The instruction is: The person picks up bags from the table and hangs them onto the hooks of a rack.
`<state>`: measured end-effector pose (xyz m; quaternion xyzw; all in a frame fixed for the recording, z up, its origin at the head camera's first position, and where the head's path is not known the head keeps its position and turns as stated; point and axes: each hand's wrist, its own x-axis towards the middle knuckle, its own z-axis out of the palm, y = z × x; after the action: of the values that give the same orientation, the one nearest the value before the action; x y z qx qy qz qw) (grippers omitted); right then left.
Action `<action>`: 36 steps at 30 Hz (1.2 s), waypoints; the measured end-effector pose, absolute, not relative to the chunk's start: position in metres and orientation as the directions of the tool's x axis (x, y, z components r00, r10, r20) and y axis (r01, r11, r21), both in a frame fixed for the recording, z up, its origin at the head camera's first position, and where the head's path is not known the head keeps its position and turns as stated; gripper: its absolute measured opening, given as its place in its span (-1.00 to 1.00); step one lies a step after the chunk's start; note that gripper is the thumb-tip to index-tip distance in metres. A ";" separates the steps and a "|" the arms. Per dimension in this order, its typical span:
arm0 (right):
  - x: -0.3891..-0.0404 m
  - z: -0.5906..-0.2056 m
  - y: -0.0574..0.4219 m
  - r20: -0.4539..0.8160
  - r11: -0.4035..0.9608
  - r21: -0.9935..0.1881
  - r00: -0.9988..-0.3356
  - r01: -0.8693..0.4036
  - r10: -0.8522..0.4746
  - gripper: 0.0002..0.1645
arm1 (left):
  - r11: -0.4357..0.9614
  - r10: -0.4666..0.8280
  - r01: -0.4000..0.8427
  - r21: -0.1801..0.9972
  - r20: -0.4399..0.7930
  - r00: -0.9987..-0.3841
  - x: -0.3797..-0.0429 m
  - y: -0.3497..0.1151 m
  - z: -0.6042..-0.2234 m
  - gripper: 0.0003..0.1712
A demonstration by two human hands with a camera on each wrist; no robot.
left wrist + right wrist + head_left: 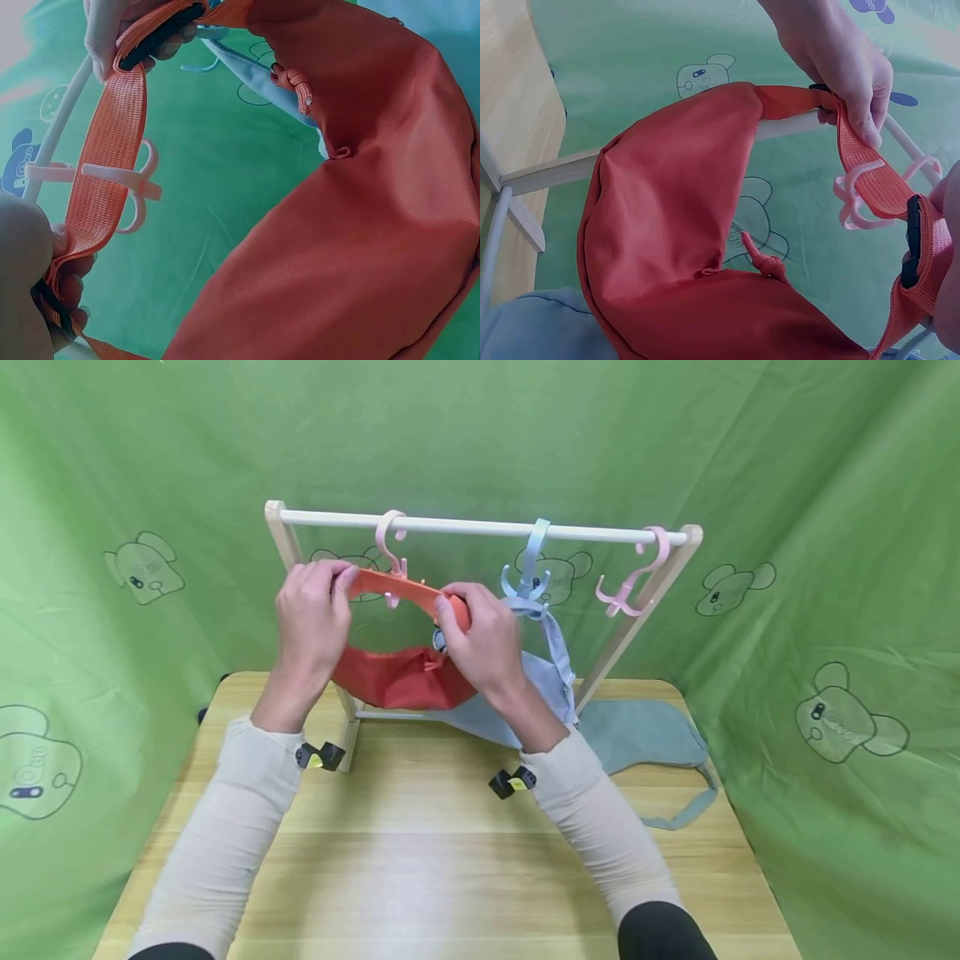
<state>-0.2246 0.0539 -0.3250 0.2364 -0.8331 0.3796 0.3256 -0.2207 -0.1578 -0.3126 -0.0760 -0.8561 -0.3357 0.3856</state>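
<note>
The left grip [311, 614] is pinched on one end of an orange strap [397, 585], whose long axis is slanted from ten o'clock down to four. Between the hands, neither clearly nearer, a pink hanger [388, 547] is met by the strap; one prong is seen in front of the webbing in the left wrist view, but whether weight is borne there cannot be told. The red bag [397, 685] is hung below, at six o'clock. The strap's other end is clasped by the right grip [486, 635]. Sideways room is judged limited by a blue hanger [535, 560] at one o'clock from that grip and a light-blue bag [553, 681] at four; more is offered toward six, over the worktop [405, 860].
</note>
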 end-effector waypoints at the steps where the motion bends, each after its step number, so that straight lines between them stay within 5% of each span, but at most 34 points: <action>1: -0.224 -0.326 0.054 0.716 0.598 -0.485 -0.682 -0.638 -0.149 -0.72 | 0.763 -0.130 0.384 0.520 0.705 -0.697 -0.220 -0.158 -0.314 -0.62; 36: -0.213 -0.370 0.051 0.644 0.470 -0.601 -0.740 -0.647 -0.196 -0.61 | 0.704 -0.124 0.416 0.575 0.677 -0.726 -0.207 -0.169 -0.346 -0.69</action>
<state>-0.2133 0.0509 -0.3704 0.2572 -0.8192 0.4459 0.2528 -0.2072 -0.1686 -0.3460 -0.0858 -0.8500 -0.3748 0.3602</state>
